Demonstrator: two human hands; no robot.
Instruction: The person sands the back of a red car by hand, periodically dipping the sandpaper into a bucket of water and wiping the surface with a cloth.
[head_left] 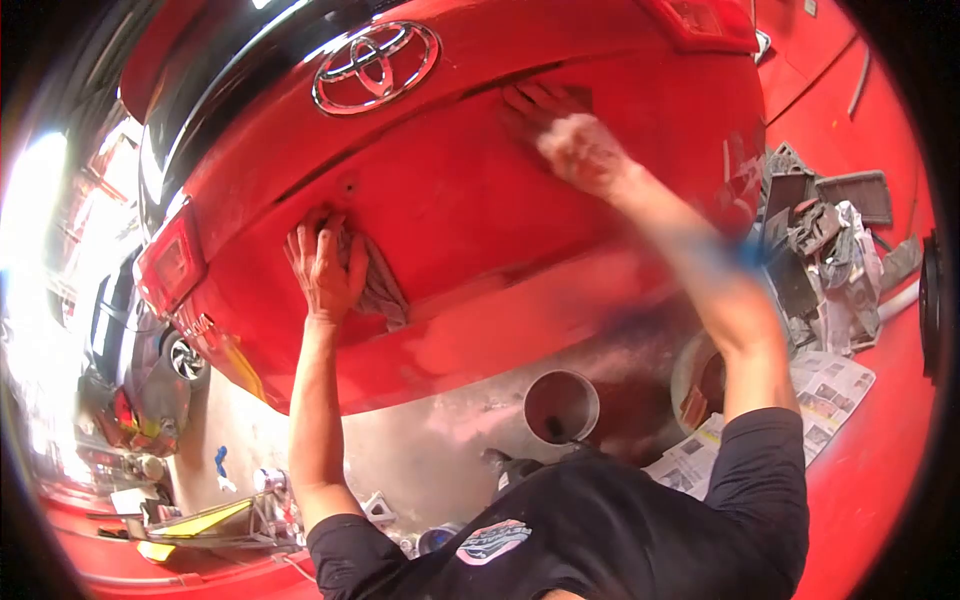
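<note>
A red car's rear panel fills the middle, with a chrome emblem near its top. My left hand lies on the panel's left part, fingers spread, pressing a grey cloth against it. Farther right and higher, my right hand reaches to the panel just below a dark seam, fingers extended. A dark flat piece shows beside its fingers, partly hidden, and I cannot make out whether the hand holds it. The right wrist and forearm are smeared by motion.
Below the panel stands a round bucket. Newspaper sheets and a pile of crumpled paper and rags lie at the right. Another car is at the left, above a yellow-edged stand and small items on the floor.
</note>
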